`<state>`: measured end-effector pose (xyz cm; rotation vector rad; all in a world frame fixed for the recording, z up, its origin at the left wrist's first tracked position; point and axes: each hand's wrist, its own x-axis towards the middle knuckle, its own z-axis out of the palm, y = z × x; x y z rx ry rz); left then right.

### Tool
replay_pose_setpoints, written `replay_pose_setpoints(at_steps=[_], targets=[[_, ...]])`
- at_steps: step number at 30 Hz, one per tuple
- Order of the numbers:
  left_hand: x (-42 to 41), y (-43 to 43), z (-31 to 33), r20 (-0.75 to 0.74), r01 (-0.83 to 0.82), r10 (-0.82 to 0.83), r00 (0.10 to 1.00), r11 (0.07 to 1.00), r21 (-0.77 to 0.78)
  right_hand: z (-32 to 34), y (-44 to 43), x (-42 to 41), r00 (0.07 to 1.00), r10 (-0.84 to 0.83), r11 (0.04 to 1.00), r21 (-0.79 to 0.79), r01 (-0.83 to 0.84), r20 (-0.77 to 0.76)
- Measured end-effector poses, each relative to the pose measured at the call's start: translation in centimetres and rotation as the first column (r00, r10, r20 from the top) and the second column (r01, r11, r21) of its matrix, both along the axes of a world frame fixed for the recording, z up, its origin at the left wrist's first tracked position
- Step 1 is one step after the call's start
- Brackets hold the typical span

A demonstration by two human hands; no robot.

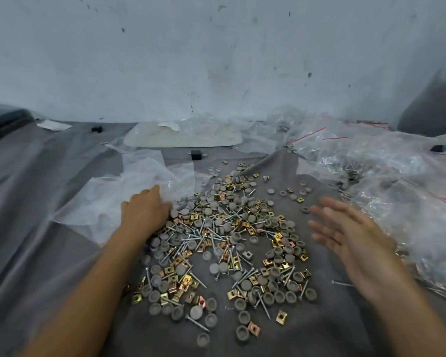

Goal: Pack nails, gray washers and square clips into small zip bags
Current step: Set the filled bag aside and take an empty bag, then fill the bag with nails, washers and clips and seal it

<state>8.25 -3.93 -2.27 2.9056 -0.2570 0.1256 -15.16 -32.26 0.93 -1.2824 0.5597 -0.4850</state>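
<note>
A loose pile (224, 238) of silver nails, round gray washers and brass-coloured square clips lies spread over a gray cloth (319, 318) in the middle. My left hand (146, 211) rests palm down at the pile's left edge, fingers curled into the parts and against a sheet of clear plastic (129, 197); whether it holds anything is hidden. My right hand (345, 228) hovers above the cloth to the right of the pile, fingers straight and spread, holding nothing. It looks blurred.
A heap of small clear zip bags (386, 176) with red seal strips, some filled with parts, covers the right side. More crumpled plastic and a white tray-like object (183, 136) lie at the back by the wall. Small black blocks (195, 155) sit behind the pile.
</note>
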Motion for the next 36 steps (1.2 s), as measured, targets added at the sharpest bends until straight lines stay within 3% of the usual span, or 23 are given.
replay_pose_setpoints(at_steps=[5,10,16,18,20,22,24,27,30,36], targets=[[0.7,0.3,-0.5,0.144,-0.015,0.027,0.989,0.997,-0.082,0.2,1.2,0.8,0.998,0.059,0.997,-0.04,-0.06,-0.028],[0.6,1.2,0.2,0.148,-0.001,0.06,0.987,0.931,-0.366,0.2,2.8,1.0,0.989,0.142,0.985,-0.091,-0.145,-0.043],[0.2,1.5,1.9,0.127,0.047,0.025,0.992,0.845,-0.533,-0.2,3.5,1.1,0.983,0.171,0.973,-0.145,-0.18,-0.071],[-0.7,1.0,3.7,0.086,0.126,-0.092,0.992,0.698,-0.705,-0.2,3.7,1.2,0.981,0.184,0.969,-0.158,-0.192,-0.067],[-2.2,0.1,6.5,0.033,0.152,-0.284,0.958,0.408,-0.9,-0.2,4.0,1.3,0.98,0.189,0.965,-0.171,-0.197,-0.063],[-3.9,-0.8,9.0,0.042,0.102,-0.524,0.851,0.085,-0.991,-0.2,4.5,1.4,0.979,0.2,0.963,-0.174,-0.205,-0.041],[-5.6,-1.7,10.2,0.059,-0.01,-0.689,0.722,-0.097,-0.995,-0.2,5.1,1.6,0.971,0.238,0.964,-0.124,-0.233,0.025],[-7.2,-3.0,10.1,0.023,-0.087,-0.777,0.629,-0.099,-0.991,0.2,5.5,1.7,0.947,0.265,0.961,0.036,-0.275,0.181],[-7.7,-3.7,9.4,-0.04,-0.096,-0.769,0.638,-0.028,-0.995,0.9,5.1,1.5,0.908,0.274,0.931,0.149,-0.333,0.318],[-7.7,-4.2,8.8,-0.08,-0.128,-0.782,0.618,0.001,-0.992,1.3,4.8,1.0,0.896,0.262,0.941,0.109,-0.319,0.358]])
